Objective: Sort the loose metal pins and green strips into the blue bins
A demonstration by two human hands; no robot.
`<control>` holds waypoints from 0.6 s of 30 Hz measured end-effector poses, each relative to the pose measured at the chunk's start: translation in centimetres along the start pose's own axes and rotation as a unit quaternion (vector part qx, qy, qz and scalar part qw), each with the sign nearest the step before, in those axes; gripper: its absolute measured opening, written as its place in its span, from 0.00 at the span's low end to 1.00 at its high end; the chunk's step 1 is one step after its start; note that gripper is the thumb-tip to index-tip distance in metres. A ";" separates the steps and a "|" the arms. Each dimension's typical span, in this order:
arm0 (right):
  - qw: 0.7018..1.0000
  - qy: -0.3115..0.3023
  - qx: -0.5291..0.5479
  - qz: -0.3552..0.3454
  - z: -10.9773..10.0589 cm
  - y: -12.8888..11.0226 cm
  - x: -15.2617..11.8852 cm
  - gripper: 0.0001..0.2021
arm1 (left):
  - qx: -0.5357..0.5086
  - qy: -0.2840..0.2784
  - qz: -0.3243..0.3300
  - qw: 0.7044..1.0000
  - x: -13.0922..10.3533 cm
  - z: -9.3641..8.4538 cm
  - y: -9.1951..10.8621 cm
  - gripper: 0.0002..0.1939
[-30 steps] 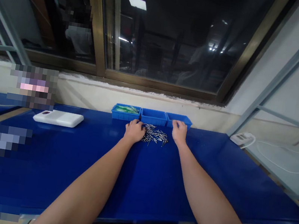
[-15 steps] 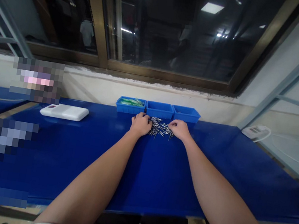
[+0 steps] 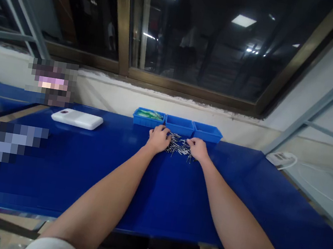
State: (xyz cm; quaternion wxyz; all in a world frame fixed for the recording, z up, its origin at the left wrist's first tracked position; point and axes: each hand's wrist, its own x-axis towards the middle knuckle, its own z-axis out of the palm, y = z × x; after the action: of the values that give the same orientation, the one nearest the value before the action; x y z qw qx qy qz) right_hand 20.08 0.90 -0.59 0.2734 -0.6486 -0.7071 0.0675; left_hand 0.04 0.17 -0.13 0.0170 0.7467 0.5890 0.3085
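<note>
1. Here, we see the left hand [image 3: 159,139], curled, seemingly corralling slim silvery metal pins [image 3: 178,146] on the blue counter [image 3: 170,196].
2. The right hand [image 3: 199,148] meets their opposite edge; whether either grips any, we cannot tell.

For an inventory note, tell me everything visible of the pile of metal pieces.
The pile is a loose heap of many thin, straight, shiny silver, metallic-looking pieces, lying at mixed angles with a few strays in front. It lies on the blue table before the middle blue bin. The left hand appears to touch its left edge, the right hand its right side. Finer details are too small to tell.
</note>
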 end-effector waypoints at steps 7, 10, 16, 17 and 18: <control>0.997 0.044 -0.016 -0.053 0.2 -0.6 0.0 0.17 | 0.009 -0.011 0.153 0.988 -0.5 -0.2 1.4 0.16; 0.996 0.050 -0.018 -0.067 0.1 -1.2 -0.2 0.19 | 0.010 -0.016 0.172 0.985 -0.6 -0.3 1.5 0.15; 0.991 0.052 0.027 -0.118 -0.3 -2.1 -0.6 0.22 | -0.008 -0.013 0.192 0.981 -0.4 -0.7 1.3 0.12; 0.990 0.053 0.037 -0.121 -0.3 -2.2 -0.6 0.22 | -0.009 -0.011 0.194 0.981 -0.4 -0.7 1.4 0.13; 0.990 0.054 0.050 -0.121 -0.3 -2.3 -0.7 0.23 | -0.008 -0.008 0.195 0.981 -0.3 -0.7 1.4 0.13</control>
State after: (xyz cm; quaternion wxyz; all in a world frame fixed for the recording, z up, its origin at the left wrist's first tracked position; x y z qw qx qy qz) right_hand 18.17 -0.20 0.52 0.3496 -0.5461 -0.7605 0.0340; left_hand 0.85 -0.78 0.86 -0.0327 0.8494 0.4296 0.3049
